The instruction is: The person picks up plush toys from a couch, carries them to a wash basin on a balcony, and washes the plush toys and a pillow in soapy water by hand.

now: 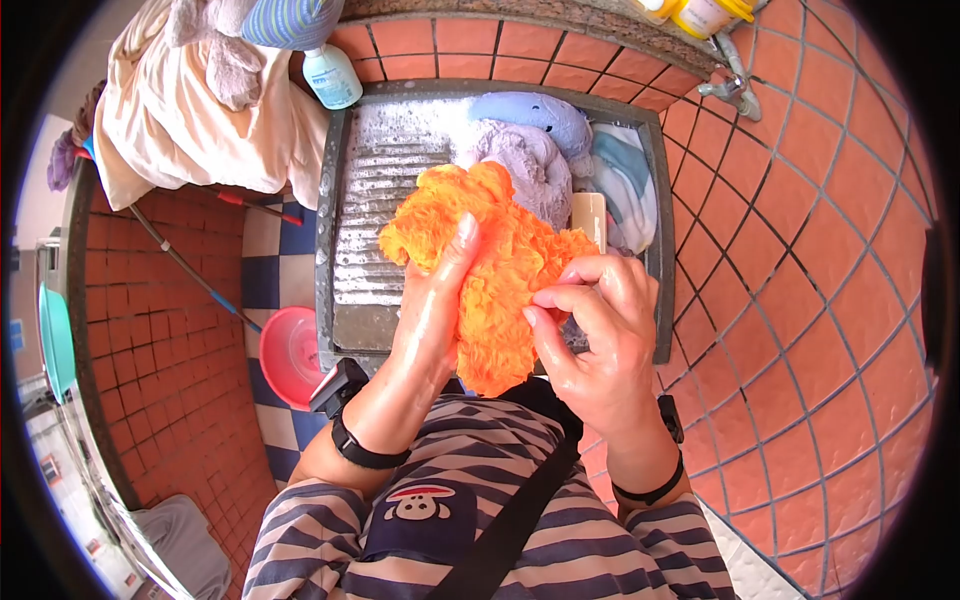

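Note:
A bright orange, fluffy plush toy [490, 270] hangs between my hands above the laundry sink, its fur wet and clumped. My left hand [430, 310] is wrapped round its left side, thumb lying on top and fingers hidden behind it. On the right, my right hand [600, 325] pinches the toy's edge between thumb and fingertips. Both hands look wet. Behind the orange toy, a lilac fluffy item [525, 165] and a blue plush toy [540, 118] lie in the sink, with a beige block [588, 215], perhaps soap, beside them.
The stone sink [338, 200] has a ridged, foamy washboard [385, 215] at left. A white-and-blue cloth [625, 180] lies at its right. A pump bottle [332, 78] stands at the back-left corner. Below left is a pink basin [295, 355]. A tap [735, 88] sticks out at upper right.

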Demonstrator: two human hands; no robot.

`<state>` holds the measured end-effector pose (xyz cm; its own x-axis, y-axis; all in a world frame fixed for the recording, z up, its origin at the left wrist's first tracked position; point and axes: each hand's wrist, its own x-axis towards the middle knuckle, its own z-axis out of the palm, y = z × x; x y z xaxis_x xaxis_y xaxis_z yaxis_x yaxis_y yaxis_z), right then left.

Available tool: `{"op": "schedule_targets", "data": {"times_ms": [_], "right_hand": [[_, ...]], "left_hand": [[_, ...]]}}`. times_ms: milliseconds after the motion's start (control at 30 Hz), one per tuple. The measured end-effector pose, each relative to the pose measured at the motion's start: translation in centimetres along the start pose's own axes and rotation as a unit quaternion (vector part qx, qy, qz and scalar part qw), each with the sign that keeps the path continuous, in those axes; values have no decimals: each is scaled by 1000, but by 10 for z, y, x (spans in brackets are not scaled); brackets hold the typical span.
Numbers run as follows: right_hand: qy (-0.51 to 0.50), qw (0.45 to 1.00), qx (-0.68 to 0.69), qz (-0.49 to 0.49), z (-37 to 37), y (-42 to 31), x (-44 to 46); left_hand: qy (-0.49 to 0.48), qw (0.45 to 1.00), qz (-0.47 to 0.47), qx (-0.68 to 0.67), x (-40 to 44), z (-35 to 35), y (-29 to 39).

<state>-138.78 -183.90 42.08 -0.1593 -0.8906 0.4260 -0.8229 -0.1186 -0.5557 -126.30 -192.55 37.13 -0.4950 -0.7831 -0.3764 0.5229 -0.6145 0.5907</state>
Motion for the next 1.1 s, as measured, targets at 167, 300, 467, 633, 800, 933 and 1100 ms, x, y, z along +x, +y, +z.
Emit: {"op": "schedule_targets", "data": {"times_ms": [167, 300, 467, 633, 800, 933, 1100], "right_hand": [[-34, 968, 222, 109, -3, 3, 4], [-50, 861, 454, 226, -14, 10, 7], [-41, 831, 499, 242, -32, 13, 9], [-23, 808, 544, 226, -50, 21, 6], [31, 825, 496, 269, -70, 25, -10], [62, 837, 446, 310, -85, 53, -56], [37, 707, 396, 584, -76, 143, -211]], "left_hand": [[-2, 997, 24, 76, -4, -5, 6], [-25, 996, 29, 86, -4, -15, 8], [-52, 999, 6, 15, 1, -25, 10], [-49, 994, -70, -66, 7, -59, 22], [-50, 991, -92, -88, 13, -88, 30], [-74, 990, -100, -71, 18, -89, 37], [-98, 964, -177, -172, 20, -79, 43]]}}
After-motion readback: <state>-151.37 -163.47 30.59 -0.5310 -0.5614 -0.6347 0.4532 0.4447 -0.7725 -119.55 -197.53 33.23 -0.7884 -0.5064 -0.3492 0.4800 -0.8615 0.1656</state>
